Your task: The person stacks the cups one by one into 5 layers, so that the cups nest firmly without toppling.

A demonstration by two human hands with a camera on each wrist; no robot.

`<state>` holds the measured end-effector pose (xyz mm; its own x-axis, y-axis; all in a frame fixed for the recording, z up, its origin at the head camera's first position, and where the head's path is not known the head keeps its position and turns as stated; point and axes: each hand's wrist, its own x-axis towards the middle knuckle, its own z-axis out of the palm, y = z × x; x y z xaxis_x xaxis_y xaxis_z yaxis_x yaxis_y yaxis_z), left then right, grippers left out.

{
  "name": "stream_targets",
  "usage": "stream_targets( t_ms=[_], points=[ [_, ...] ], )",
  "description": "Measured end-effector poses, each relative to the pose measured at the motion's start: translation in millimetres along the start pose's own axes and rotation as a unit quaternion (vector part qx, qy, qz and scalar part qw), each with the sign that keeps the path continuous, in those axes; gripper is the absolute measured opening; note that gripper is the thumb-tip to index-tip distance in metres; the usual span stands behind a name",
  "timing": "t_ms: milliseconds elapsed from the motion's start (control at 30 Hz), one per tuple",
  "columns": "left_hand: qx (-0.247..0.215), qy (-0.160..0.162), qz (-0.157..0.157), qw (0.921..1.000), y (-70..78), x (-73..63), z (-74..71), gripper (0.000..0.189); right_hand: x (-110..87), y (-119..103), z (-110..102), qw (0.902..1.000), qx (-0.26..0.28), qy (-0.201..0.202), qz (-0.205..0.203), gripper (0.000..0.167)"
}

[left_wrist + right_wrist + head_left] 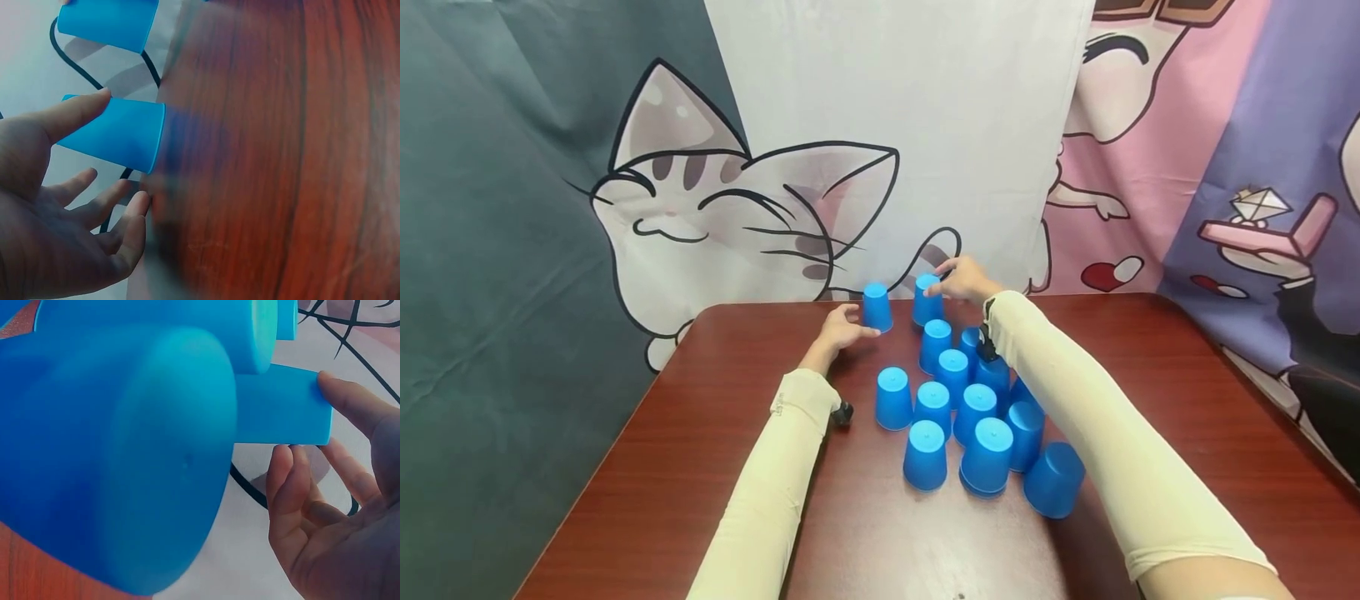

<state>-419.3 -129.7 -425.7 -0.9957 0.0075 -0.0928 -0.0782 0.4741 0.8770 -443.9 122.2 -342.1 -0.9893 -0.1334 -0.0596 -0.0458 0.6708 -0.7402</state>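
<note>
At the far edge of the table, my right hand (964, 279) holds an upside-down blue plastic cup (928, 302) near its base, thumb on one side and fingers on the other. In the right wrist view the thumb and fingertips of that hand (337, 519) meet the cup's (284, 406) sides. To its left stands another upside-down blue cup (877, 308). Beside this one my left hand (842, 329) is spread, thumb and fingers apart. From the left wrist, the thumb of the left hand (69, 206) overlaps the cup (119, 134), while the other fingers are clear of it.
Several more upturned blue cups stand close together nearer me, among them a front left cup (925, 457) and a front right cup (1055, 481). My right forearm passes over part of the group. Behind the brown table (700, 467) hangs a cartoon-printed cloth (985, 125).
</note>
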Motion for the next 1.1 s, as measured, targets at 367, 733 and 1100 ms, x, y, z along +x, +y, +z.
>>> stream_targets(
  t_ms=[367, 733, 1100],
  points=[
    [0.023, 0.008, -0.003, 0.9997, -4.0, -0.2, -1.5, 0.077, 5.9, -13.0, 6.3, 0.9994, -0.023, -0.027, 0.004, 0.055],
    [0.05, 0.02, 0.0, 0.9986, -1.4, -2.3, 0.4, 0.071, 11.8, -15.5, 12.6, 0.9981, -0.024, -0.045, 0.032, 0.052],
    [0.053, 0.021, -0.005, 0.9983, 2.2, -4.2, 0.9, 0.071, 13.7, -14.7, 19.8, 0.9977, -0.027, -0.055, 0.03, 0.053]
  ],
)
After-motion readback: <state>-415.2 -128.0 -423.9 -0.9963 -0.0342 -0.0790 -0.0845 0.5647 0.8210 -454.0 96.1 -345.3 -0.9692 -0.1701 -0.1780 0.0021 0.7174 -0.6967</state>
